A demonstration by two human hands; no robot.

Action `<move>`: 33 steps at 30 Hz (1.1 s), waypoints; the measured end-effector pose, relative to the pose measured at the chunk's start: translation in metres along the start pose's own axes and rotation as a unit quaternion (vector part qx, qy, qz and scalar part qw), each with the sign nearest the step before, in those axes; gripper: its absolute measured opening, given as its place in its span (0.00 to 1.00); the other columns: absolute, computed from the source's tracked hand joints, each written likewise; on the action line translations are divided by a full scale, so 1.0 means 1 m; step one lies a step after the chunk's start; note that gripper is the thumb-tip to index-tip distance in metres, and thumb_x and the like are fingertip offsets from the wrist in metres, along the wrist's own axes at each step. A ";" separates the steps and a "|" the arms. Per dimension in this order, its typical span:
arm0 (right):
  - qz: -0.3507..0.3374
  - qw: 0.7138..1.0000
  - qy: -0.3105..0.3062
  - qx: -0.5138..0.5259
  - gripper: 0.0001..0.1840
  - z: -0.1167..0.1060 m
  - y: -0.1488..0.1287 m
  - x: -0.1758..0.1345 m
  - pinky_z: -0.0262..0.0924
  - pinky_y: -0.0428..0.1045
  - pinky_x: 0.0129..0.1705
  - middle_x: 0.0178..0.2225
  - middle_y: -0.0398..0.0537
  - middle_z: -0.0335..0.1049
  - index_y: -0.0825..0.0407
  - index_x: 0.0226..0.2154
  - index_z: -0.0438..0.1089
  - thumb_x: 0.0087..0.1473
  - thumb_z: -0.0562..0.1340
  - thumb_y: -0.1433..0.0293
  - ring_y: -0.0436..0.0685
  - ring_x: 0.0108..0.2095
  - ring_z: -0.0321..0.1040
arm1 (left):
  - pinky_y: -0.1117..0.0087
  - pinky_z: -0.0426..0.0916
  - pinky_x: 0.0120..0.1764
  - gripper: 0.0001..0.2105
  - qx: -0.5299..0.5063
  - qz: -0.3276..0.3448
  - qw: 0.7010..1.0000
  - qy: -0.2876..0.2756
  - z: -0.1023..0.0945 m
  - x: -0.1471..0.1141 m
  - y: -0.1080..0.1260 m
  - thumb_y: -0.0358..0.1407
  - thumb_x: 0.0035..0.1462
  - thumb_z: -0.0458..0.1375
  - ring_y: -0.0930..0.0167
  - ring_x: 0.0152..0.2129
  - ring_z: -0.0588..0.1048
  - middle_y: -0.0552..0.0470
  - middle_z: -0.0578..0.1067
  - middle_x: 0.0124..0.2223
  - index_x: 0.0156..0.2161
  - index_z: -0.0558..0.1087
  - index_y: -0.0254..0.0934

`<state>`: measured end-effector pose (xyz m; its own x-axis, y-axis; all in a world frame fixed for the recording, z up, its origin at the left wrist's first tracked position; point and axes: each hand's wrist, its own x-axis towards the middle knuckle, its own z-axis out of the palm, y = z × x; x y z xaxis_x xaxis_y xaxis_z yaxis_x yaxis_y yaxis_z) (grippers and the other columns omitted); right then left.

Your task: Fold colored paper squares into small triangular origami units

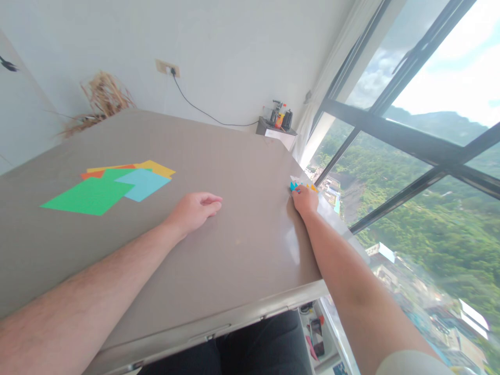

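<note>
My left hand (194, 212) rests on the table with its fingers curled together and nothing showing in them. At the table's right edge, my right hand (305, 200) has its fingertips closed at a small blue folded paper piece (292, 185), partly hidden by the fingers. Just behind that hand sits a small yellow folded paper piece (312, 187), with a whitish one (294, 178) beside the blue. Left of my left hand lie overlapping flat paper sheets: green (88, 197), light blue (142, 185), yellow (159, 169) and orange (91, 175).
The brown table (242, 250) ends at a large window (394, 135) on the right. An open drawer (332, 341) holding a phone (316, 336) is below the front right. Beyond the far edge stand a small cabinet (280, 136) with bottles and a dried plant (102, 94).
</note>
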<state>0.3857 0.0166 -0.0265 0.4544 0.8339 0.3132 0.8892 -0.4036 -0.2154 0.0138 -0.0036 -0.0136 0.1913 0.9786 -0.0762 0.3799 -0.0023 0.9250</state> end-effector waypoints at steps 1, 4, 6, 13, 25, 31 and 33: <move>0.000 1.000 -0.002 0.004 0.16 -0.001 0.000 -0.001 0.61 0.52 0.47 0.42 0.50 0.78 0.47 0.45 0.77 0.60 0.57 0.65 0.61 0.44 0.71 | 0.64 0.72 0.47 0.18 0.002 0.000 1.000 0.001 0.000 0.000 -0.001 0.44 0.50 0.64 0.63 0.39 0.82 0.48 0.83 0.42 0.46 0.80 0.41; -0.006 1.000 -0.005 0.027 0.15 -0.003 0.004 -0.005 0.59 0.52 0.44 0.40 0.52 0.77 0.49 0.45 0.77 0.60 0.58 0.66 0.60 0.41 0.71 | 0.65 0.72 0.45 0.17 0.003 0.007 1.000 0.004 0.002 -0.001 -0.001 0.42 0.51 0.64 0.64 0.37 0.82 0.49 0.83 0.41 0.46 0.80 0.40; -0.019 0.999 0.010 0.043 0.14 -0.004 0.008 -0.007 0.57 0.52 0.42 0.38 0.54 0.76 0.52 0.43 0.77 0.60 0.58 0.66 0.59 0.39 0.70 | 0.66 0.73 0.42 0.15 -0.005 0.010 1.000 0.004 0.005 -0.004 0.000 0.41 0.52 0.63 0.65 0.35 0.81 0.48 0.83 0.40 0.45 0.80 0.39; -0.099 0.989 -0.003 0.113 0.11 -0.019 -0.051 -0.049 0.54 0.50 0.37 0.30 0.51 0.75 0.52 0.31 0.76 0.58 0.59 0.67 0.57 0.33 0.69 | 0.67 0.73 0.39 0.14 -0.004 0.032 0.999 -0.005 0.008 -0.001 -0.006 0.40 0.54 0.62 0.67 0.33 0.80 0.48 0.82 0.38 0.44 0.80 0.38; -0.210 0.915 -0.181 0.295 0.11 -0.008 -0.166 -0.134 0.54 0.47 0.32 0.31 0.44 0.78 0.48 0.32 0.75 0.59 0.59 0.63 0.53 0.31 0.69 | 0.58 0.71 0.53 0.16 0.103 0.096 0.989 -0.034 -0.010 -0.002 -0.006 0.47 0.55 0.61 0.59 0.46 0.79 0.47 0.83 0.45 0.44 0.81 0.41; -0.223 0.907 -0.180 0.308 0.11 -0.011 -0.156 -0.137 0.55 0.47 0.33 0.29 0.44 0.77 0.49 0.30 0.75 0.59 0.60 0.63 0.53 0.30 0.68 | 0.61 0.72 0.51 0.11 0.118 0.117 0.986 -0.014 -0.001 -0.010 -0.001 0.42 0.55 0.61 0.62 0.42 0.80 0.47 0.83 0.43 0.41 0.81 0.42; -0.216 0.911 -0.180 0.302 0.09 -0.011 -0.155 -0.137 0.56 0.47 0.35 0.30 0.44 0.77 0.49 0.30 0.74 0.57 0.60 0.66 0.53 0.31 0.69 | 0.62 0.72 0.50 0.10 0.135 0.126 0.983 0.001 -0.004 -0.006 0.000 0.37 0.57 0.59 0.63 0.41 0.80 0.46 0.83 0.42 0.41 0.81 0.40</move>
<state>0.1862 -0.0389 -0.0258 -0.0741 0.9791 0.1896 0.7402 0.1813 -0.6475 0.0094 -0.0088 -0.0116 0.3090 0.9400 0.1443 0.5461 -0.2996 0.7823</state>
